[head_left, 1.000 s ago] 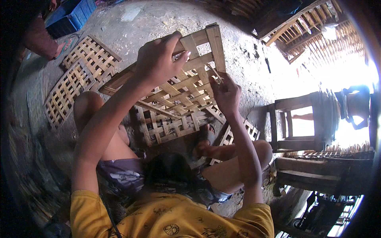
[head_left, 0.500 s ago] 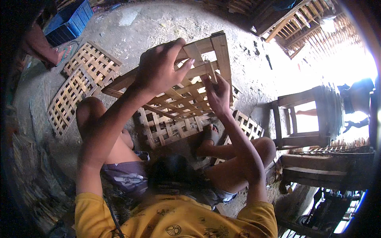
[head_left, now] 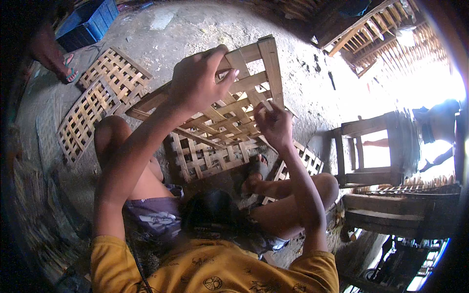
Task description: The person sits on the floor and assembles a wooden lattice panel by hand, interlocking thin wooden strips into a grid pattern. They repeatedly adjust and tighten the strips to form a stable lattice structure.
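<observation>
A woven bamboo lattice panel (head_left: 272, 68) with a flat slat border is held up, tilted, in front of me above my legs. My left hand (head_left: 198, 80) grips its upper border, with the thumb apart from the fingers. My right hand (head_left: 274, 126) is at the right side of the panel, fingers curled and pinched on the lower end of a bamboo strip (head_left: 256, 95) in the weave. Under the held panel, another lattice panel (head_left: 210, 163) lies on the floor between my feet.
More lattice panels (head_left: 90, 115) lie on the floor at the left, and another (head_left: 300, 161) lies by my right leg. A blue crate (head_left: 88, 27) stands at the far left, near another person's sandalled foot (head_left: 71, 71). Wooden benches (head_left: 369, 176) stand at the right.
My right hand has moved down and slightly right along the panel, its fingers now more curled. My left hand keeps its grip. The other person's foot shows more.
</observation>
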